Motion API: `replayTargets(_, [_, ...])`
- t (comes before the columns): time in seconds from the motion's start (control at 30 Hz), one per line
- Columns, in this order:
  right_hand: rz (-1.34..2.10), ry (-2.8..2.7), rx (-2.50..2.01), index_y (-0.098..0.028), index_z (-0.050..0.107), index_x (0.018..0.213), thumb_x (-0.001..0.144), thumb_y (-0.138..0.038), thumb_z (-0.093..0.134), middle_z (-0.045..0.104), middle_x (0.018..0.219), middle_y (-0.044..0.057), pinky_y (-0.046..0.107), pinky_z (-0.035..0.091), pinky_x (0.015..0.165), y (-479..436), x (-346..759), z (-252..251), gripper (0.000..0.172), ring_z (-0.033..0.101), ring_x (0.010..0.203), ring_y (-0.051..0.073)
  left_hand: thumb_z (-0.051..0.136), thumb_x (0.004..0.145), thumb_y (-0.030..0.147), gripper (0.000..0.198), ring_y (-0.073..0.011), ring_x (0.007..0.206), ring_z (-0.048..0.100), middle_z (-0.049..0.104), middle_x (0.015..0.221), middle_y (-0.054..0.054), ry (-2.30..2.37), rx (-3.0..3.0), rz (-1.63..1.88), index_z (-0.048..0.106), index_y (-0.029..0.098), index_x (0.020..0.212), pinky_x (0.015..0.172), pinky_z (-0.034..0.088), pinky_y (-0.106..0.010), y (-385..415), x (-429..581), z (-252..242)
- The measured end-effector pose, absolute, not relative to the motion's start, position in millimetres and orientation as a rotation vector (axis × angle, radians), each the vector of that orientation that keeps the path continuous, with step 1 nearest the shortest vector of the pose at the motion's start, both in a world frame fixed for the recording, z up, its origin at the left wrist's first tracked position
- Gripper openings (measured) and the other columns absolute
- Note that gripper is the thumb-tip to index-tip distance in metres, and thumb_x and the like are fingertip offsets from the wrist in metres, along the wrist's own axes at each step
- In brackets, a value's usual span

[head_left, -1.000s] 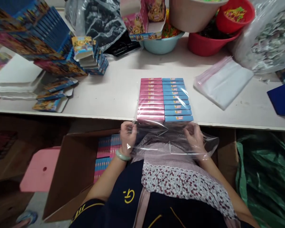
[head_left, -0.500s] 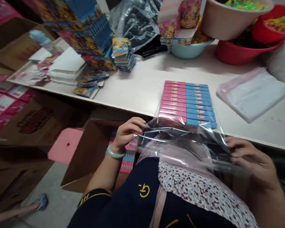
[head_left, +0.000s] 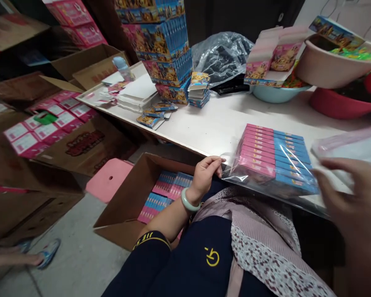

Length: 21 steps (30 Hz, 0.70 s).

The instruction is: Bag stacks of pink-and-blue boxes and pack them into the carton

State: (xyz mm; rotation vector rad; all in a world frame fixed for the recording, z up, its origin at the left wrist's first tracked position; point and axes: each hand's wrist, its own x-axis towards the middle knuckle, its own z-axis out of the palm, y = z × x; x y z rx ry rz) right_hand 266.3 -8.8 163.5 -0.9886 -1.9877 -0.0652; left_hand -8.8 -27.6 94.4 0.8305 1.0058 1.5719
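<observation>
Pink and blue small boxes (head_left: 259,150) stand in two tight rows at the table's front edge, inside a clear plastic bag (head_left: 243,178). The bag's loose end hangs over the edge toward me. My left hand (head_left: 205,175), with a pale green bangle on the wrist, pinches the bag's left corner. My right hand (head_left: 352,198) is blurred at the bag's right side, thumb and fingers apart, with nothing visible between them. Just beyond it lies a stack of flat clear bags (head_left: 352,144), partly hidden by that hand.
An open carton (head_left: 120,206) with more pink and blue boxes stands below the table, left of me, beside a pink stool (head_left: 109,179). Stacked display boxes (head_left: 170,57) and several basins (head_left: 275,94) occupy the table's back. A person's foot (head_left: 48,253) shows at lower left.
The bag's near end has dropped from above my lap to the table edge. My right hand has come off the bag's edge and moved up and right. The view has swung left.
</observation>
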Motion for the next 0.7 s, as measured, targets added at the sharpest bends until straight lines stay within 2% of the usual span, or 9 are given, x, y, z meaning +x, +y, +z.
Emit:
replayTargets(0.07, [0.108, -2.322, -0.727, -0.025, 0.066, 0.103, 0.092, -0.023, 0.058, 0.069, 0.090, 0.005, 0.033, 0.047, 0.071, -3.3, 205.0, 177.9, 0.015, 0.063, 0.079, 0.019, 0.069, 0.083, 0.041, 0.028, -0.0081, 0.048, 0.047, 0.052, 0.051, 0.004, 1.059, 0.919, 1.566, 0.071, 0.014, 0.087, 0.052, 0.038, -0.022, -32.2, -10.2, 94.7])
replayTargets(0.1, [0.051, -2.406, -0.723, -0.022, 0.069, 0.097, 0.093, -0.022, 0.057, 0.069, 0.089, 0.007, 0.033, 0.045, 0.069, 0.7, 177.7, 180.4, 0.013, 0.062, 0.077, 0.019, 0.067, 0.084, 0.042, 0.028, -0.0084, 0.048, 0.047, 0.052, 0.051, 0.004, 1.083, 0.960, 1.557, 0.071, 0.014, 0.088, 0.052, 0.039, -0.023, -33.8, -10.9, 95.6])
replayTargets(0.2, [-0.099, -2.552, -0.773, -0.017, 0.072, 0.084, 0.093, -0.021, 0.055, 0.069, 0.080, 0.009, 0.032, 0.036, 0.061, 13.7, 128.5, 175.5, 0.018, 0.058, 0.069, 0.018, 0.062, 0.089, 0.042, 0.030, -0.0094, 0.049, 0.047, 0.051, 0.052, 0.003, 1.123, 1.098, 1.503, 0.068, 0.015, 0.079, 0.054, 0.040, -0.024, -37.0, -13.7, 100.7])
replayTargets(0.3, [-0.044, -2.629, -0.809, -0.016, 0.073, 0.082, 0.092, -0.019, 0.055, 0.068, 0.079, 0.008, 0.030, 0.031, 0.059, 21.5, 124.4, 167.9, 0.021, 0.056, 0.067, 0.017, 0.054, 0.094, 0.038, 0.037, -0.0094, 0.052, 0.047, 0.051, 0.054, 0.002, 1.119, 1.310, 1.412, 0.059, 0.015, 0.066, 0.056, 0.040, -0.024, -37.4, -19.9, 105.3])
replayTargets(0.53, [0.539, -2.482, -0.863, -0.018, 0.070, 0.083, 0.090, -0.020, 0.055, 0.067, 0.080, 0.004, 0.027, 0.037, 0.062, 23.9, 132.0, 165.1, 0.017, 0.059, 0.070, 0.014, 0.050, 0.096, 0.029, 0.023, -0.0116, 0.059, 0.053, 0.059, 0.065, -0.002, 0.945, 1.874, 1.434, 0.069, 0.015, 0.095, 0.060, 0.044, -0.024, -29.4, -34.8, 99.6])
replayTargets(0.7, [0.846, -2.035, -0.940, -0.021, 0.068, 0.082, 0.092, -0.029, 0.055, 0.065, 0.078, 0.003, 0.030, 0.045, 0.065, 20.8, 178.4, 162.0, 0.019, 0.060, 0.072, 0.016, 0.051, 0.097, 0.028, 0.026, -0.0107, 0.056, 0.053, 0.059, 0.063, -0.002, 0.895, 1.797, 1.440, 0.072, 0.017, 0.108, 0.057, 0.044, -0.023, -29.8, -35.3, 91.9])
